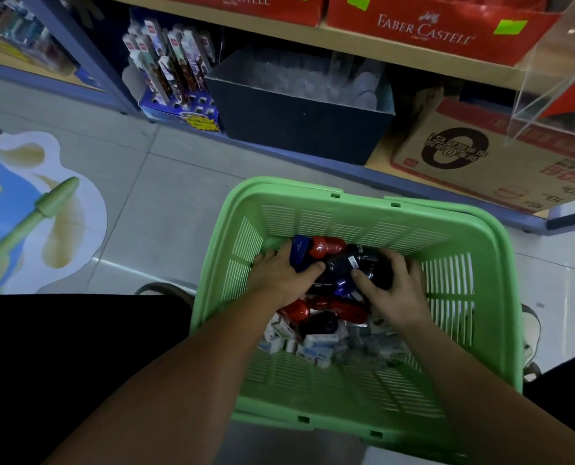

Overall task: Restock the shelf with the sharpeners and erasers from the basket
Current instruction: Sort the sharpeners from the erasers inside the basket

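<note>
Fingers [315,268] of the left hand [279,276] and right hand [395,295] curl round sharpeners [343,263] beside erasers [317,344] in the green basket [279,187].

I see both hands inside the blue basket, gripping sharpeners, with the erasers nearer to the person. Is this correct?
Only the colour is wrong: the basket is green, not blue, as the head view shows. Both the left hand and the right hand are inside it, gripping sharpeners, with the erasers nearer to the person.

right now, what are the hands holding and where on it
A clump of sharpeners in the green basket: left hand curls round its left side, right hand round its right.
</note>
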